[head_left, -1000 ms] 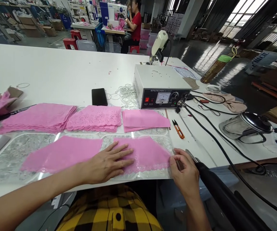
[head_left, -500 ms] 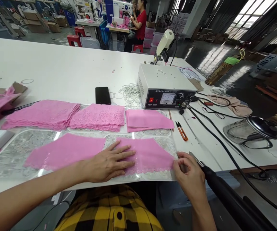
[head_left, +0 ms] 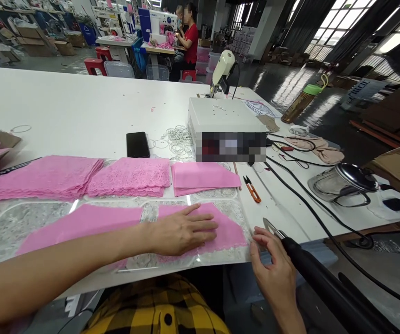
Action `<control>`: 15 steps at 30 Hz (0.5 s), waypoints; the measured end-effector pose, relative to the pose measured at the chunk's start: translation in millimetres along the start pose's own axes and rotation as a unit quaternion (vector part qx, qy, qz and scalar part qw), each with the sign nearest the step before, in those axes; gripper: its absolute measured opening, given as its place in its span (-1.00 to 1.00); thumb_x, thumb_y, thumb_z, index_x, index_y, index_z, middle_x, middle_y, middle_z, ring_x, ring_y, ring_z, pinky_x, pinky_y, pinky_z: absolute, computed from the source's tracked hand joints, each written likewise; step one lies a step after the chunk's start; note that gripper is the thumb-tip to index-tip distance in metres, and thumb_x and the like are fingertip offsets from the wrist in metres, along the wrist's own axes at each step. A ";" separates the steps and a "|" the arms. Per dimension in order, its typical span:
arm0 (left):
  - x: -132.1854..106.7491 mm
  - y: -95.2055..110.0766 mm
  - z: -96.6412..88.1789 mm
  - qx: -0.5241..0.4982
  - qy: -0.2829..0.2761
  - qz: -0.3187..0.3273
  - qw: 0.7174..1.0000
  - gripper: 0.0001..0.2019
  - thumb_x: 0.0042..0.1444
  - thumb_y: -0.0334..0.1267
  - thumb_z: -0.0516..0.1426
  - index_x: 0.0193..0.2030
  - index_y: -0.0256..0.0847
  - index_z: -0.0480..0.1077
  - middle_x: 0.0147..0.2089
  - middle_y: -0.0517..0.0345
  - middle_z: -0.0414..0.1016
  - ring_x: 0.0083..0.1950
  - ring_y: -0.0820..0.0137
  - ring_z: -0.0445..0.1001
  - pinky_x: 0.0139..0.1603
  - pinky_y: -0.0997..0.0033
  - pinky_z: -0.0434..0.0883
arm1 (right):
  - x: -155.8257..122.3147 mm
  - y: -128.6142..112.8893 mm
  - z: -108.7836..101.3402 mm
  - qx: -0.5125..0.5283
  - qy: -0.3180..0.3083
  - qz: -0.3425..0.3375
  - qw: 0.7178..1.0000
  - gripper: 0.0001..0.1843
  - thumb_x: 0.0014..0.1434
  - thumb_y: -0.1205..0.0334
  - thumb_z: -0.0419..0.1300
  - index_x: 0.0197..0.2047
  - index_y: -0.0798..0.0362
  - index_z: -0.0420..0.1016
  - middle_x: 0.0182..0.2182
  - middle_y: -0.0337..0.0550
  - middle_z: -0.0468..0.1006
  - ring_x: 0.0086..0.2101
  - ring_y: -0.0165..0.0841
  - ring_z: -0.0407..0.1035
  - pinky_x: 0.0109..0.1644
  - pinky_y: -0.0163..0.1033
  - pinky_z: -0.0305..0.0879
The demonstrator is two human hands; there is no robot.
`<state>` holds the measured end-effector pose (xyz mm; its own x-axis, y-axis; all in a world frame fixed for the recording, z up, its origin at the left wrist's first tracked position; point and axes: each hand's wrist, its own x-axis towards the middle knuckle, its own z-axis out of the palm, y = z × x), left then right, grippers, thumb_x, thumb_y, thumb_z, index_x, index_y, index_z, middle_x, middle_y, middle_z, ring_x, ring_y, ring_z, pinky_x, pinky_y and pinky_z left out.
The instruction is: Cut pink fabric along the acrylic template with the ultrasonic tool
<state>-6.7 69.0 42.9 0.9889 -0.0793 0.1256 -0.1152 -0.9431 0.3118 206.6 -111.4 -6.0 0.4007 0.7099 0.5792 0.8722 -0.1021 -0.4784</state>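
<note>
My left hand (head_left: 182,230) lies flat, fingers spread, on a pink lace piece (head_left: 229,232) spread over a clear plastic mat (head_left: 19,227) at the table's near edge. A second pink piece (head_left: 81,222) lies to its left on the same mat. My right hand (head_left: 273,264) is curled round a black handheld tool (head_left: 311,273) whose metal tip (head_left: 268,226) sits just right of the lace's corner. A black cable runs from the tool to the white control box (head_left: 226,123).
Three stacks of pink fabric (head_left: 43,176) (head_left: 130,176) (head_left: 203,176) lie behind the mat. A black phone (head_left: 138,144), white elastic loops (head_left: 177,139), orange snips (head_left: 252,189), a kettle (head_left: 346,185) and cables are on the table. A person in red sits at a sewing machine far behind.
My left hand slid to the right along the lace piece. My right hand drew back from the lace's corner toward the table edge, still on the tool. The camera shifted slightly.
</note>
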 end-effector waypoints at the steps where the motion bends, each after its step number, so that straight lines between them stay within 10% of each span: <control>1: 9.2 -1.4 1.5 -0.008 -0.013 0.010 1.000 -0.61 0.44 -0.28 -0.13 0.29 -0.20 0.31 0.37 0.00 0.23 0.44 0.27 0.13 0.50 0.01 -0.22 | -3.0 -0.2 -1.2 0.004 0.008 0.003 1.000 -0.88 0.24 0.19 0.12 -0.22 0.01 0.45 -0.18 -0.08 0.60 -0.18 -0.29 0.51 -0.12 -0.19 0.46; 15: 43.8 -8.6 19.8 -0.063 -0.078 0.043 0.994 -0.55 0.43 -0.20 -0.12 0.40 -0.19 0.13 0.44 0.08 0.10 0.49 0.31 -0.01 0.50 0.07 -0.31 | -39.1 17.9 -12.2 0.087 0.069 0.192 0.975 -0.75 0.22 0.04 0.19 -0.32 0.03 0.53 -0.34 -0.11 0.63 -0.35 -0.30 0.53 -0.23 -0.21 0.48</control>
<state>39.4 67.2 27.1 0.9764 -0.2157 0.0113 -0.2002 -0.8837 0.4231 210.0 -149.5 -29.1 0.7323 0.5415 0.4130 0.5946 -0.2127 -0.7754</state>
